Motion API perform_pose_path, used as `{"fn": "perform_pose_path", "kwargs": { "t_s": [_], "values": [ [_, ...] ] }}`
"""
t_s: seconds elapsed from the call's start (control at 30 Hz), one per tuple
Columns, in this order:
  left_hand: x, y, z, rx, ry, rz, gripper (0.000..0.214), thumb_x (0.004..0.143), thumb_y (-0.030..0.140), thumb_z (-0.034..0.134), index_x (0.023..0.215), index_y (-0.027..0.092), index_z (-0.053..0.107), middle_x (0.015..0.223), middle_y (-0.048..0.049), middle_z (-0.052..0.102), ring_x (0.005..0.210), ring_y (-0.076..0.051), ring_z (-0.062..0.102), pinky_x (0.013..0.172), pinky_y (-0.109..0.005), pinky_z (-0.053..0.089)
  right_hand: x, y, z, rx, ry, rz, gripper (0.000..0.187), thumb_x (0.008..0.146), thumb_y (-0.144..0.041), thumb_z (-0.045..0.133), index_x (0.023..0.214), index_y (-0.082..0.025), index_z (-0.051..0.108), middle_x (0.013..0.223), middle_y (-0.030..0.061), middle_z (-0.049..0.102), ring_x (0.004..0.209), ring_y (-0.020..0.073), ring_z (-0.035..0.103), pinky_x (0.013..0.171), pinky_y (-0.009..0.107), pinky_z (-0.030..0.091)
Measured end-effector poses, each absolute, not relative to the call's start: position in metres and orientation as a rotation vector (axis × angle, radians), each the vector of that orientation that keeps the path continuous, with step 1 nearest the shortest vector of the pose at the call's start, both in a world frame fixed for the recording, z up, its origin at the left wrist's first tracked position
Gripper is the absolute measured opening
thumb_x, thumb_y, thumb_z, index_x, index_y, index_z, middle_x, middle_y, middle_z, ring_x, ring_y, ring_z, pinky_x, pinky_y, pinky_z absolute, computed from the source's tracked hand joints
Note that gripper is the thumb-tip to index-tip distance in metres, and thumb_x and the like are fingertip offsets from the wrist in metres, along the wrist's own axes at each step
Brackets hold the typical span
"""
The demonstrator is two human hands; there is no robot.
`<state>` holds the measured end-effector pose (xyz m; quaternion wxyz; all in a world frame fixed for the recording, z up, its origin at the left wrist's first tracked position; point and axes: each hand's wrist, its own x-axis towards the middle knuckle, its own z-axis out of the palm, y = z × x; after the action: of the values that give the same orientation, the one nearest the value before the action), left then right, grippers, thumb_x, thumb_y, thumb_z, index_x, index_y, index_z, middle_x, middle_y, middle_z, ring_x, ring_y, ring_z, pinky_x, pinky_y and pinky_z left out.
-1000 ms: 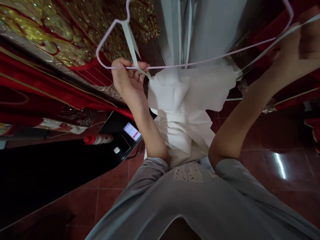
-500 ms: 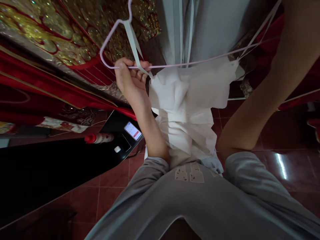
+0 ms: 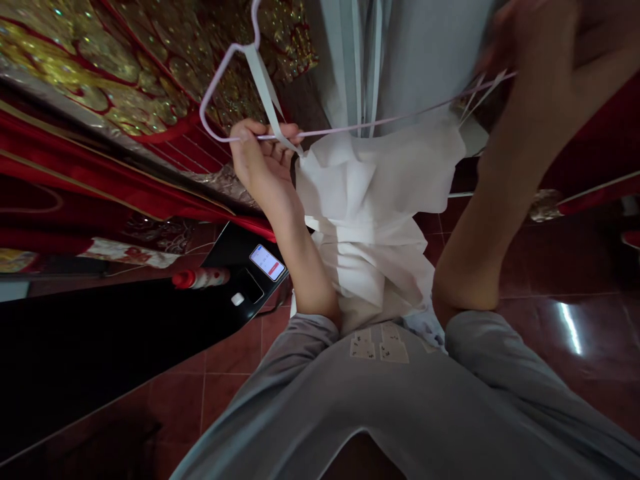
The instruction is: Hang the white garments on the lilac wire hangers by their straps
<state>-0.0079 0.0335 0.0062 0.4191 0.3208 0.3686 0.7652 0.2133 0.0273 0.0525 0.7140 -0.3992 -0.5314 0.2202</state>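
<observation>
A pale pink wire hanger (image 3: 215, 80) is held up in front of me, with a white garment (image 3: 370, 200) hanging from it by thin white straps (image 3: 265, 80). My left hand (image 3: 263, 153) is closed around the hanger's lower bar and one strap at the left end. My right hand (image 3: 545, 67) is raised at the hanger's right end, where the other straps meet the bar; it is blurred and its fingers look curled near the straps.
Red and gold embroidered cloth (image 3: 100, 87) hangs at the left. A black table (image 3: 100, 333) holds a lit phone (image 3: 268, 262), a red-capped bottle (image 3: 200, 277) and a small white object (image 3: 237, 299). A grey curtain (image 3: 425, 47) hangs behind. The floor (image 3: 550, 267) is glossy red tile.
My right hand has moved left and inward along the hanger's right end, drawing the right straps closer to the bar. My left hand has kept its grip.
</observation>
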Motion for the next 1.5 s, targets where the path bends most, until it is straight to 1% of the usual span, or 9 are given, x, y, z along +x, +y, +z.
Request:
{"fn": "perform_pose_path", "kwargs": {
  "t_s": [0.1,0.33,0.5,0.67,0.9,0.97,1.07,1.2,1.5],
  "values": [
    [-0.004,0.031,0.004,0.813,0.932,1.928,0.028,0.117,0.029,0.025,0.092,0.024,0.036,0.076,-0.0005,0.061,0.067,-0.016,0.066,0.071,-0.026,0.05,0.188,0.011,0.024,-0.902,-1.34,0.543,0.009,0.094,-0.021,0.066,0.092,-0.018,0.074,0.068,-0.002,0.06,0.054,0.0071,0.054,0.054,0.025,0.038],
    [0.005,0.029,-0.001,0.843,0.893,2.051,0.032,0.115,0.026,0.023,0.088,0.027,0.039,0.065,0.0008,0.058,0.063,-0.02,0.066,0.068,-0.031,0.055,0.154,0.001,-0.023,-1.001,-1.204,0.608,0.026,0.097,-0.058,0.06,0.102,-0.033,0.061,0.06,-0.0038,0.046,0.059,0.015,0.052,0.059,0.032,0.042],
    [-0.004,0.034,-0.02,1.015,0.874,1.991,0.03,0.114,0.023,0.039,0.095,0.03,0.061,0.084,-0.0009,0.074,0.076,-0.021,0.072,0.074,-0.034,0.057,0.151,0.009,-0.027,-1.065,-1.222,0.55,0.036,0.094,-0.07,0.056,0.099,-0.034,0.058,0.063,-0.002,0.045,0.06,0.0158,0.048,0.059,0.033,0.039],
    [-0.016,0.032,-0.031,1.101,1.042,2.057,0.04,0.113,0.014,0.05,0.077,0.022,0.064,0.079,-0.0005,0.069,0.076,-0.016,0.068,0.083,-0.029,0.057,0.143,0.009,-0.03,-1.069,-1.211,0.577,0.038,0.095,-0.071,0.054,0.102,-0.034,0.059,0.059,-0.0019,0.041,0.058,0.0163,0.048,0.058,0.034,0.04],
    [-0.012,-0.002,0.014,1.015,0.959,1.817,0.043,0.117,0.017,0.042,0.085,0.013,0.071,0.075,-0.0033,0.067,0.047,-0.006,0.044,0.043,-0.018,0.033,0.145,0.008,-0.034,-0.996,-1.187,0.671,0.036,0.095,-0.068,0.058,0.106,-0.033,0.063,0.061,-0.0019,0.04,0.058,0.0156,0.049,0.059,0.032,0.041],
    [-0.01,-0.007,0.036,1.021,0.857,1.771,0.047,0.118,0.015,0.032,0.093,0.013,0.072,0.088,-0.007,0.073,0.053,-0.008,0.055,0.04,-0.02,0.031,0.147,0.008,-0.035,-0.981,-1.198,0.687,0.035,0.095,-0.065,0.059,0.11,-0.033,0.062,0.062,-0.0025,0.04,0.058,0.0145,0.047,0.06,0.031,0.041],
    [-0.015,-0.004,0.065,0.88,0.724,1.802,0.063,0.119,0.024,0.011,0.103,0.01,0.07,0.119,-0.0129,0.073,0.097,-0.016,0.073,0.039,-0.023,0.033,0.148,0.007,-0.036,-0.969,-1.239,0.717,0.028,0.096,-0.055,0.06,0.114,-0.033,0.061,0.061,-0.0038,0.042,0.058,0.0145,0.046,0.061,0.03,0.04],
    [-0.036,0.007,0.073,0.953,0.777,1.786,0.068,0.119,0.036,0.005,0.108,0.017,0.07,0.133,-0.0001,0.072,0.071,-0.013,0.065,0.042,-0.026,0.038,0.149,0.005,-0.037,-0.967,-1.258,0.762,0.021,0.097,-0.039,0.058,0.117,-0.032,0.061,0.061,-0.0054,0.045,0.058,0.0132,0.046,0.062,0.03,0.038],
    [-0.04,0.009,0.008,0.715,1.107,1.93,0.04,0.117,0.018,0.032,0.107,0.019,0.071,0.128,-0.0016,0.072,0.057,-0.011,0.044,0.046,-0.026,0.029,0.153,0.001,-0.033,-1.028,-1.343,0.759,0.03,0.094,-0.035,0.061,0.123,-0.038,0.057,0.066,-0.0042,0.045,0.062,0.0141,0.045,0.063,0.03,0.037]
  ]
}}
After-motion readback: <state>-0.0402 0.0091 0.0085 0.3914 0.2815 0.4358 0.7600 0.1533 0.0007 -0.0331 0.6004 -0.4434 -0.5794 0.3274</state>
